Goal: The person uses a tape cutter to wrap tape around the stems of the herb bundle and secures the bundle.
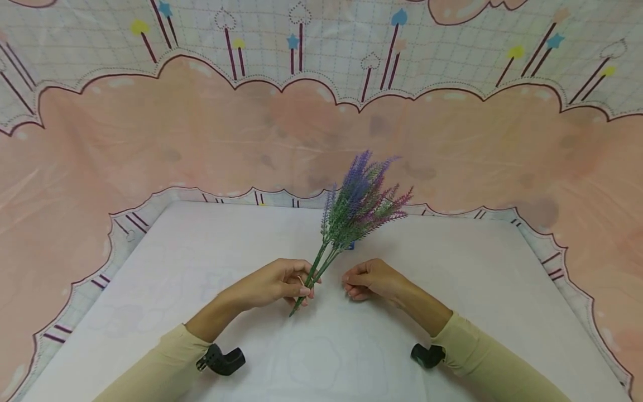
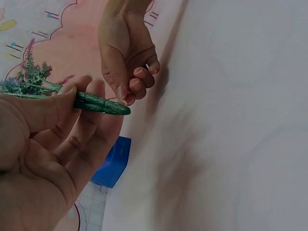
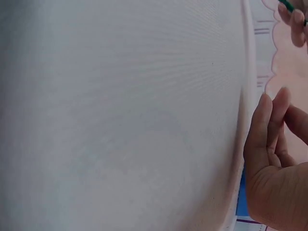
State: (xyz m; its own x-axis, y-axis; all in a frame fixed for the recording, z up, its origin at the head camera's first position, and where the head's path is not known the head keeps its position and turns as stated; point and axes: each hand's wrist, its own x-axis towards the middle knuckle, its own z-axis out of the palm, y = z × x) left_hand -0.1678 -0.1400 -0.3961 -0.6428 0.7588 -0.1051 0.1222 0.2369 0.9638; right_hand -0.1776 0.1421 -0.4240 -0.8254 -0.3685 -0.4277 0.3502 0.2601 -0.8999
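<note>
My left hand (image 1: 281, 285) pinches the green stems of a bunch of artificial lavender (image 1: 354, 198) between thumb and fingers, near their lower ends. Purple and pink flower spikes fan out up and to the right, above the table's far part. In the left wrist view the stem ends (image 2: 103, 104) poke out past the thumb. To the right of the stems, my right hand (image 1: 374, 279) is held with its fingers loosely bent and nothing visible in them. Its fingers (image 3: 262, 125) also appear in the right wrist view.
A white table (image 1: 452, 268) lies under both hands. Behind the lavender, mostly hidden, stands a small blue box (image 2: 114, 163). A pink and white printed cloth (image 1: 226, 134) with candle drawings hangs behind and surrounds the table. Black wrist cameras (image 1: 223, 360) sit at both sleeves.
</note>
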